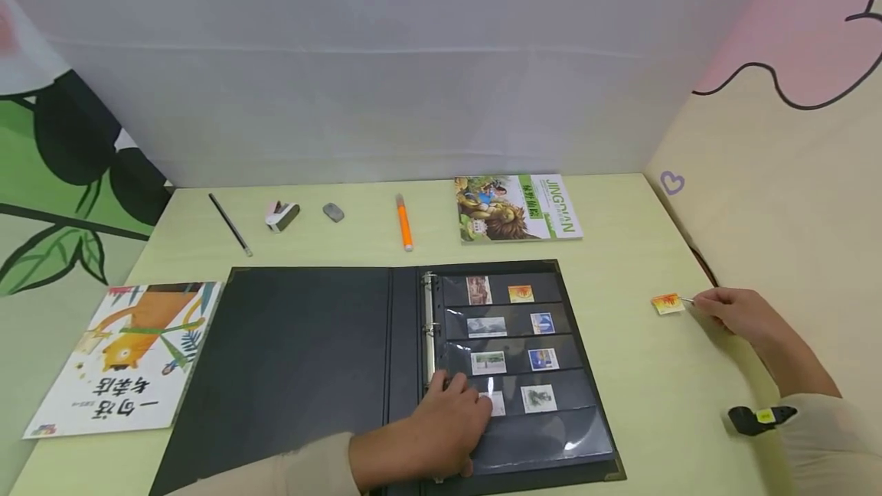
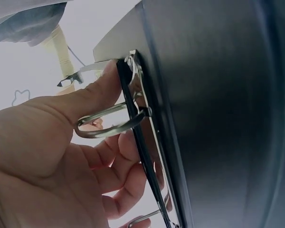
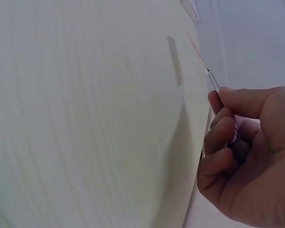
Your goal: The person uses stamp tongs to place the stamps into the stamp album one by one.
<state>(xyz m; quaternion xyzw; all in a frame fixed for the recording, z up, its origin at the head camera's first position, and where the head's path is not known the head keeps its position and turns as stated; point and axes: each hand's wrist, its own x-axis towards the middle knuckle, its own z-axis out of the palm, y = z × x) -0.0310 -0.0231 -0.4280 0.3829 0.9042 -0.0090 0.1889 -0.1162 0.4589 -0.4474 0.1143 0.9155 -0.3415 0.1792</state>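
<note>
My left hand [image 1: 444, 427] rests on the black pocket page [image 1: 524, 442] of an open stamp album, beside its metal rings [image 2: 109, 126]. In the left wrist view, its thumb and bent fingers touch the page near the rings. Over the table at the right, my right hand [image 1: 740, 316] pinches metal tweezers [image 3: 216, 85] between thumb and fingers. The tweezers' tips hold a small orange-yellow stamp [image 1: 667, 304]. Several stamps sit in the page's clear strips, among them an orange one [image 1: 521, 294]; my left fingers partly cover a pale stamp [image 1: 498, 403].
The album's black cover [image 1: 296, 358] lies flat, beside a picture book [image 1: 131, 358] at the left. Along the back are a pencil [image 1: 230, 225], a sharpener [image 1: 282, 216], an eraser [image 1: 334, 212], an orange marker [image 1: 404, 223] and another book [image 1: 518, 207]. Walls enclose the back and right.
</note>
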